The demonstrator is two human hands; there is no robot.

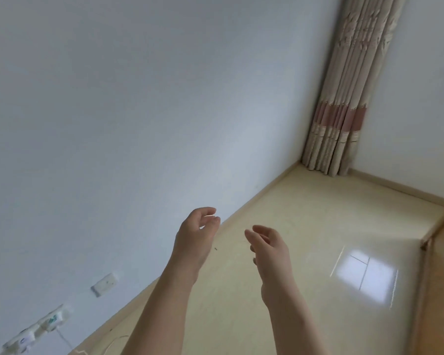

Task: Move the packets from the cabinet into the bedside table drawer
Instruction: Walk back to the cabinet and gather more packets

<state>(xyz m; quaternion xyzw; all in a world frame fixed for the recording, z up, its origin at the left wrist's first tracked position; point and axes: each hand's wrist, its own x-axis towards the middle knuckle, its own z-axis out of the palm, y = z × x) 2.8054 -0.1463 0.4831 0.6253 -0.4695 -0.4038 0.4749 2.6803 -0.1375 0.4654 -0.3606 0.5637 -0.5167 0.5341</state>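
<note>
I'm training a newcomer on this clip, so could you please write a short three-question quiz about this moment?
1. True or false: the left hand holds a packet.
2. The right hand is: A) gripping a drawer B) empty, fingers loosely curled C) flat on the floor.
3. Fill in: a ___ hangs in the far corner.
Key: 1 false; 2 B; 3 curtain.
</note>
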